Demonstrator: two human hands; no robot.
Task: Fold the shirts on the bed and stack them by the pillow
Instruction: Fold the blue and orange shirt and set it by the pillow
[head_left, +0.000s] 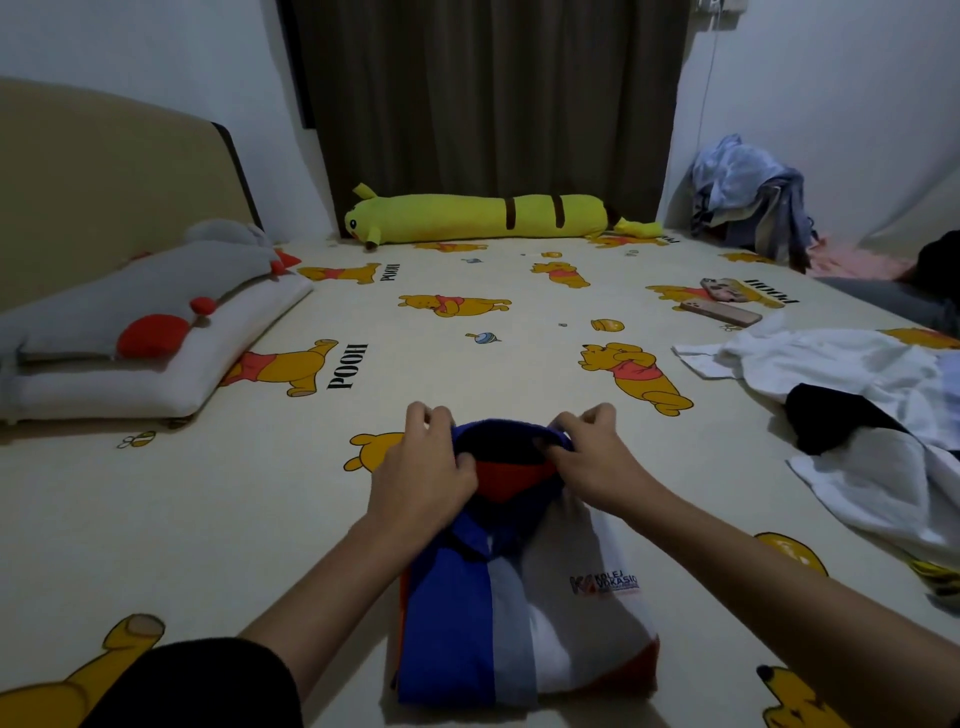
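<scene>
A blue, white and orange shirt (524, 597) lies partly folded on the bed (467, 364), directly in front of the person. Its dark blue collar end is at the far side, under both hands. The left hand (423, 467) pinches the collar's left edge with curled fingers, and the right hand (592, 457) pinches its right edge the same way. The pillow (156, 353) sits well apart at the left by the headboard. A loose pile of white and black clothes (872, 405) lies at the right.
</scene>
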